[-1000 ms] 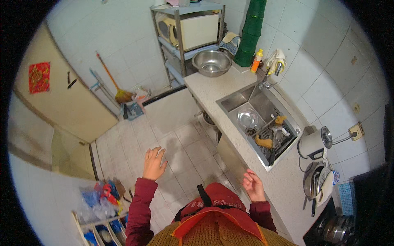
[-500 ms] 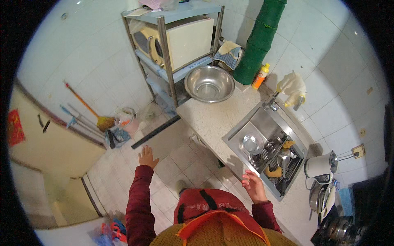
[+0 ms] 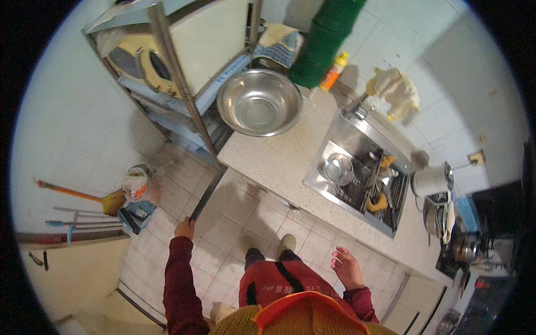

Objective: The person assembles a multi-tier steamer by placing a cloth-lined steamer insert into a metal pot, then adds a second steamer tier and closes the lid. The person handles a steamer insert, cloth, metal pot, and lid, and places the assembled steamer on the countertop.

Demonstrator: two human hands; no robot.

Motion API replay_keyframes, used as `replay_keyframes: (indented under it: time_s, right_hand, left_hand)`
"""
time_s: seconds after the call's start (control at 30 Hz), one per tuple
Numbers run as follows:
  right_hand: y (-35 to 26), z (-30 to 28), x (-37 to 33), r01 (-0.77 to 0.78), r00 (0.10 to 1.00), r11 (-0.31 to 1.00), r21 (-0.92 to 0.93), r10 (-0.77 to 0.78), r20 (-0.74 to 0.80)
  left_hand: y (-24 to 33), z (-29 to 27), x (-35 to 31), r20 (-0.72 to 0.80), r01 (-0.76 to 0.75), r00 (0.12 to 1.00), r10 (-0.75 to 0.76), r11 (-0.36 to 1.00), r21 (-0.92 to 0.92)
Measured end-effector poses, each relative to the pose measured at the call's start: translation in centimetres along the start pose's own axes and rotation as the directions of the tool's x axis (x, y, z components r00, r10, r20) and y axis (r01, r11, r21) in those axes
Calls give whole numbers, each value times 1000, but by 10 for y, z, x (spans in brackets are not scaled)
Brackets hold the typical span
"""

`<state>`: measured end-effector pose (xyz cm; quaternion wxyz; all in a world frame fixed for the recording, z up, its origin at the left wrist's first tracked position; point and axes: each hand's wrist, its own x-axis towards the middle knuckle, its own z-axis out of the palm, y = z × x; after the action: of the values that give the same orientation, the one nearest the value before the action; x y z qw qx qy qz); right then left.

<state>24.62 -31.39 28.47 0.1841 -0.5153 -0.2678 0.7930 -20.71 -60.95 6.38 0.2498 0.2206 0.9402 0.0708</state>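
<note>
My left hand (image 3: 184, 228) is closed round the outer end of a long dark edge (image 3: 207, 193), which looks like the top edge of a cabinet door swung out from the counter's end. Its fingertips are partly hidden. My right hand (image 3: 347, 268) hangs in front of the counter, fingers loosely bent and apart, holding nothing. On the counter (image 3: 268, 162) sits a wide steel basin (image 3: 259, 103). The steel sink (image 3: 349, 139) to its right contains a round metal bowl (image 3: 338, 169), utensils and a yellow-brown piece (image 3: 377, 202).
A metal rack (image 3: 184, 72) carries a cream appliance (image 3: 209, 44). Brooms (image 3: 84, 192), a lined bin (image 3: 135, 184) and a dustpan (image 3: 137, 215) line the left wall. Behind the sink stand an orange bottle (image 3: 335, 72) and a tap (image 3: 357, 111). A white pot (image 3: 432, 180) is at right.
My left hand has gone from spread fingers near the dark edge to a grip on its end. The edge has swung toward me. The whole view has shifted; my right hand stays loose.
</note>
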Motion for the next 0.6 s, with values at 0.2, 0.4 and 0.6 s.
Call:
replay_keyframes:
  time_s: [0.2,0.4,0.6]
  right_hand:
    - [4,-17,2,-18,997,998,68,22,-67]
    - [-9,-56,6,-9,997,989,146,21,-78]
    - [-38,-109,4,35,988,981,191,-6,-152]
  left_hand:
    - [46,51,-41,130,-102,980,148,946,-308]
    - [160,120,-70,440,349,898,-13,630,-694]
    - [291,148,-65,611,616,778,145,12,-787]
